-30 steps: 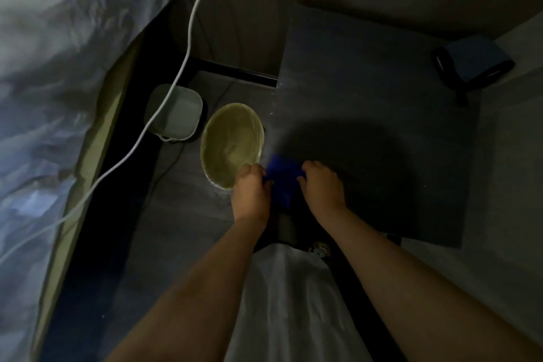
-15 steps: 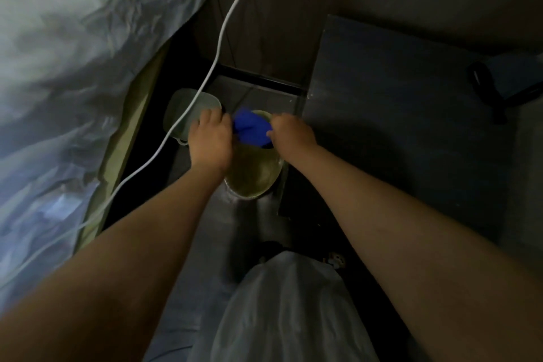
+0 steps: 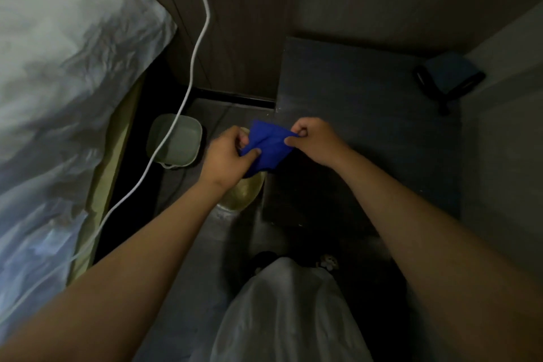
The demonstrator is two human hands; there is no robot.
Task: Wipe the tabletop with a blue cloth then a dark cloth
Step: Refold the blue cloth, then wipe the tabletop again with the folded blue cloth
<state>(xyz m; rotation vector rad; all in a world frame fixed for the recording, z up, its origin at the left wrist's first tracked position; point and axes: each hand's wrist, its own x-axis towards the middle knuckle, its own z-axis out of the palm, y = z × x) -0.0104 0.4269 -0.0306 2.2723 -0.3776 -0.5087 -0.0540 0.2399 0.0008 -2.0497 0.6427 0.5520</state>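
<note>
1 blue cloth (image 3: pixel 269 147) | 2 hands: left hand (image 3: pixel 227 157), right hand (image 3: pixel 316 141), fingers pinching it | 2 basins

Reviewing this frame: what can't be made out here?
Head view: the basin is mostly covered by the left hand and the blue cloth; its contents cannot be told.
Head view: the white cable is cut off by the top and left edges.
Head view: the dark object at the far corner of the tabletop is too dim to identify.

Blue cloth (image 3: pixel 269 147) — yellowish bowl (image 3: pixel 245 195)
</note>
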